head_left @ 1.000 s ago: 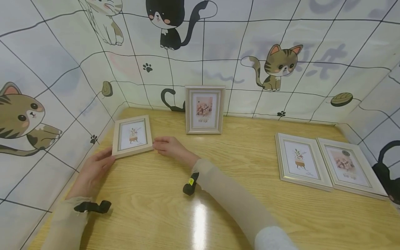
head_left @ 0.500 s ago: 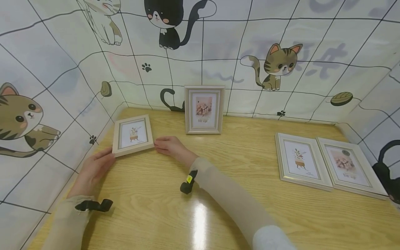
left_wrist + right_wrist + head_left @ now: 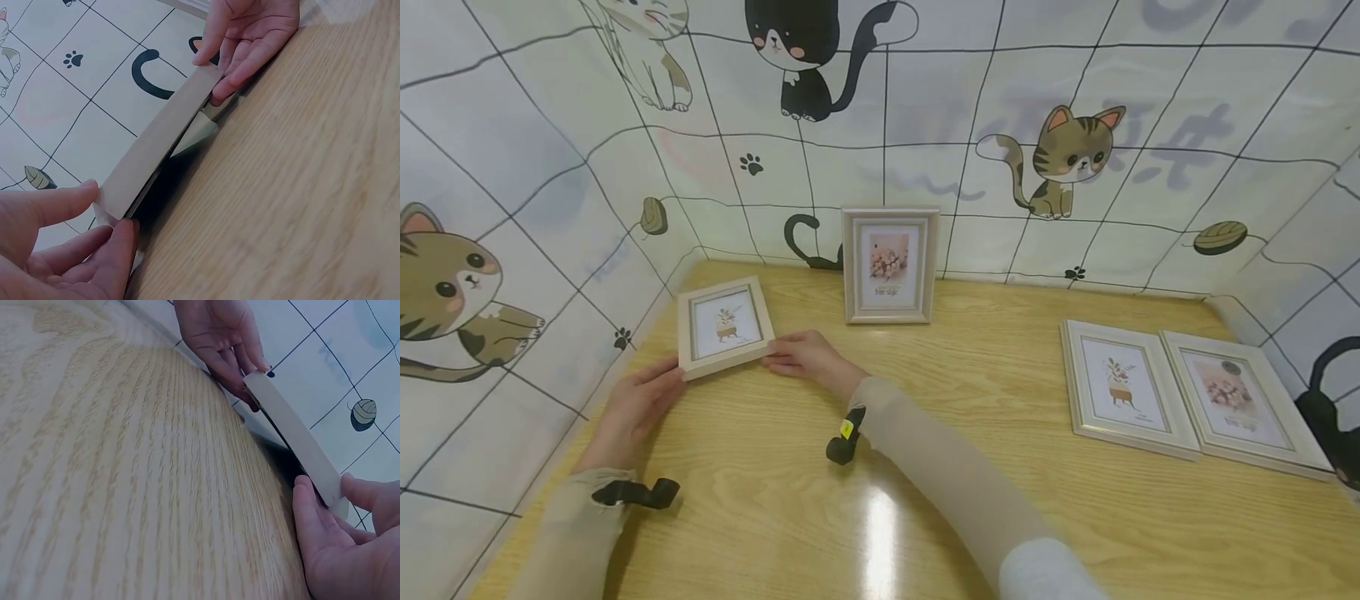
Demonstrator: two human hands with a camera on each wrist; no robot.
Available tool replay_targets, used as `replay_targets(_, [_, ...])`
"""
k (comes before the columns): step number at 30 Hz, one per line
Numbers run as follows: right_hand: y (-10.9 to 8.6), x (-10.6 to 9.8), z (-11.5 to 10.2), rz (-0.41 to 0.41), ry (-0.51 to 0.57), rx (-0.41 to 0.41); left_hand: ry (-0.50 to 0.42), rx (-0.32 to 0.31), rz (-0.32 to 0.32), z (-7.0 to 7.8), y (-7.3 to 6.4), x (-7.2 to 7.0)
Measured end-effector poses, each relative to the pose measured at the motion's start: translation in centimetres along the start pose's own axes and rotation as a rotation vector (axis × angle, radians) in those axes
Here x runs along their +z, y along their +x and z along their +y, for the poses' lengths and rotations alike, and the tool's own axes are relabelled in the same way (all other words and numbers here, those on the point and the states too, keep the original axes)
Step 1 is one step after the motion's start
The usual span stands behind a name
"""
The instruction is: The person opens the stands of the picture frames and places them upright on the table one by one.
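Note:
A pale wood picture frame (image 3: 726,321) with a potted-plant print leans back at the far left of the table, turned slightly. My left hand (image 3: 636,408) pinches its lower left corner, the thumb on the front edge and the fingers behind. At the lower right corner, my right hand (image 3: 812,358) grips the same way. From the left wrist view, the bottom edge of the frame (image 3: 162,137) tilts up off the wood, with a dark gap and part of a support under it. The right wrist view shows that bottom edge between both hands too.
A larger frame with a pink flower print (image 3: 887,267) stands upright at the back middle. To the right lie a plant-print frame (image 3: 1120,387) and a flower-print frame (image 3: 1243,400), side by side. Cat-patterned walls (image 3: 925,175) enclose the wooden table (image 3: 985,367).
Both hands have shifted the plant-print frame slightly to the right and turned it a little; its lower edge now shows raised. The other frames have stayed put.

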State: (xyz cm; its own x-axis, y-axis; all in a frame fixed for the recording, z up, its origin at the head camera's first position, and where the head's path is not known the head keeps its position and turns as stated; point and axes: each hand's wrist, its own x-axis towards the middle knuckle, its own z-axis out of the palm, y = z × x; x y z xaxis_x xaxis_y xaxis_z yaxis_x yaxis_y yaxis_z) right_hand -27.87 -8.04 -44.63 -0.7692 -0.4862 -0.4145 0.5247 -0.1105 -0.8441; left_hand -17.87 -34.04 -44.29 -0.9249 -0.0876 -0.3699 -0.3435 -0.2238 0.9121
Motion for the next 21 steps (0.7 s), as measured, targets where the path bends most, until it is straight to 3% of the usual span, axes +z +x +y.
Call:
replay_targets(8, [0.2, -0.1, 0.0, 0.018, 0.046, 0.03, 0.023, -0.026, 0.001, 0.0, 0.1, 0.4])
replay_targets(17, [0.0, -0.7, -0.6, 0.017, 0.102, 0.029, 0.006, 0.029, 0.037, 0.1, 0.4, 1.0])
replay_targets(21, [-0.2, -1.0, -0.9, 0.007, 0.115, 0.016, 0.012, 0.059, 0.021, 0.2, 0.6, 1.4])
